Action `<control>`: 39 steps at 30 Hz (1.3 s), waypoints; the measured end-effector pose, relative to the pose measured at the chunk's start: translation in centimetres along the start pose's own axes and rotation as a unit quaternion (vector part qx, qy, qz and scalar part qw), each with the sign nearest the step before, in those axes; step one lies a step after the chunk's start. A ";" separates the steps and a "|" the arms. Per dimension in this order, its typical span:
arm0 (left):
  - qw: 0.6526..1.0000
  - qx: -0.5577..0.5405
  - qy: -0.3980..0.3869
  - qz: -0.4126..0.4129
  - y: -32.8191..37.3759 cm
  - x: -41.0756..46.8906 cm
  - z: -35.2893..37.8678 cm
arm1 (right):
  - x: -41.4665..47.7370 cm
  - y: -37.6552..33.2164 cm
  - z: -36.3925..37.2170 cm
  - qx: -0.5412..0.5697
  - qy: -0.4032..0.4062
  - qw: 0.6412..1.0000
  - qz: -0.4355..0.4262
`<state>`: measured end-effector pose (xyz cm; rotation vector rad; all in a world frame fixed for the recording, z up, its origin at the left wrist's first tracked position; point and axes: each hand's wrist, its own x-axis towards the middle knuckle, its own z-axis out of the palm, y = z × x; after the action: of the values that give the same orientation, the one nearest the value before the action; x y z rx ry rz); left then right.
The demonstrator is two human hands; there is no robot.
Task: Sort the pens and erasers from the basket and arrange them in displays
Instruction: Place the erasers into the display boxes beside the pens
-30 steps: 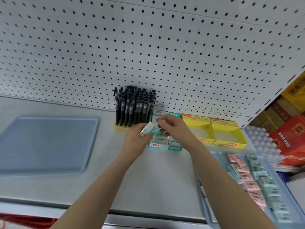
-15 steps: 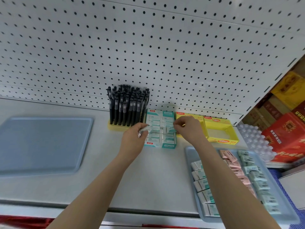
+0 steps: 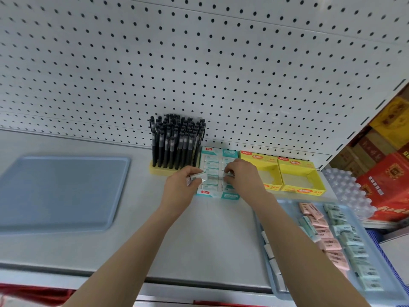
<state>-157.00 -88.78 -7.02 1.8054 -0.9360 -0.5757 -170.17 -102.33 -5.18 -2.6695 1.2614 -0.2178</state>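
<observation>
Both of your hands meet over the teal display box (image 3: pixel 230 196), which sits on the grey shelf (image 3: pixel 210 240) against the pegboard (image 3: pixel 199 63). Your left hand (image 3: pixel 180 189) grips a pale wrapped eraser (image 3: pixel 197 176) between thumb and fingers at the box's left edge. Your right hand (image 3: pixel 244 179) curls its fingers down onto the boxed erasers (image 3: pixel 211 165) in the right column; you cannot tell whether it pinches one or only presses.

Just left of the box, black pens (image 3: pixel 177 140) stand upright in a yellow holder (image 3: pixel 160 170). To its right, two yellow display boxes (image 3: pixel 269 161) (image 3: pixel 303 191) sit side by side.

Under your right forearm, a blue tray (image 3: pixel 285 201) carries rows of pink erasers (image 3: pixel 329 242) and green erasers (image 3: pixel 356 251). Another blue tray (image 3: pixel 62 191) lies well apart on the left.
</observation>
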 end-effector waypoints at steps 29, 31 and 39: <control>0.986 0.126 0.012 0.109 -2.7 -0.6 0.5 | -1.4 -2.2 0.7 0.093 -0.018 0.994 -0.053; 0.986 0.126 0.006 0.112 -2.9 -0.6 0.4 | -1.5 -2.2 0.7 0.083 -0.021 0.995 -0.052; 0.978 0.147 -0.010 0.148 -3.5 -0.4 0.2 | -5.0 -0.8 -0.9 0.140 0.062 0.988 -0.025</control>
<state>-156.16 -87.80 -10.35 1.8697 -1.3316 -0.2767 -172.94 -98.02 -4.37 -2.4791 1.1051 -0.5331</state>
